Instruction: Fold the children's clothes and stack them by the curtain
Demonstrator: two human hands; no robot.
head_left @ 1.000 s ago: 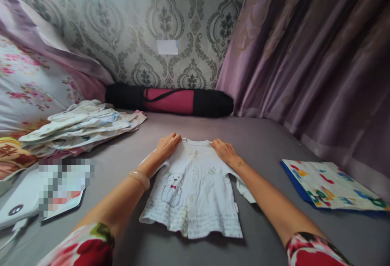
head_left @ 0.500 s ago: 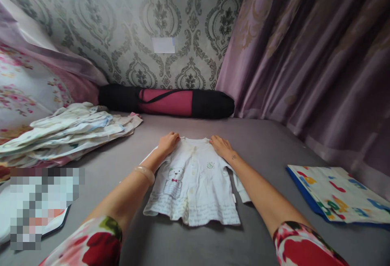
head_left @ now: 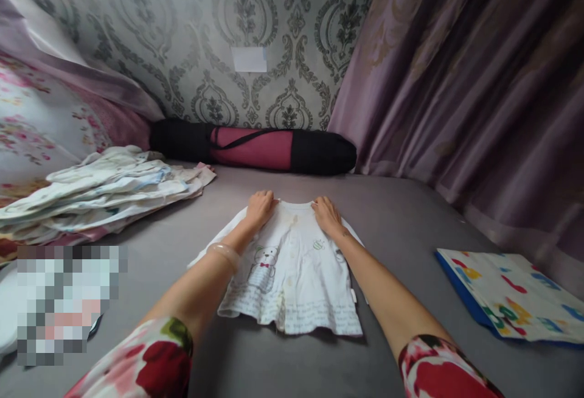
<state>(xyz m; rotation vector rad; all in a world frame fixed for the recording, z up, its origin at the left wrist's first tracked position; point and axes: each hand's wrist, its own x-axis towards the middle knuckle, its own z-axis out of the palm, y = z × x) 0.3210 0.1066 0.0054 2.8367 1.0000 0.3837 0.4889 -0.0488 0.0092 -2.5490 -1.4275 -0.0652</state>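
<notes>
A small white baby shirt (head_left: 294,264) lies front side up on the grey sheet, its collar away from me. It has a bear print on the left and a buttoned front. My left hand (head_left: 261,208) grips the shirt at the left shoulder, fingers closed by the collar. At the right shoulder my right hand (head_left: 326,213) pinches the cloth the same way. Both sleeves lie spread outward, partly hidden beneath my forearms.
A pile of baby clothes (head_left: 109,188) lies at the left, by a floral pillow (head_left: 31,136). A black and maroon roll bag (head_left: 255,148) rests along the wall. To the right lies a folded colourful cloth (head_left: 511,288); purple curtains (head_left: 424,81) hang behind it. A blurred-out item sits at lower left.
The shirt's sleeves lie straighter and further out to the sides. Both hands remain at the shoulders, slightly closer together. The view has shifted a little.
</notes>
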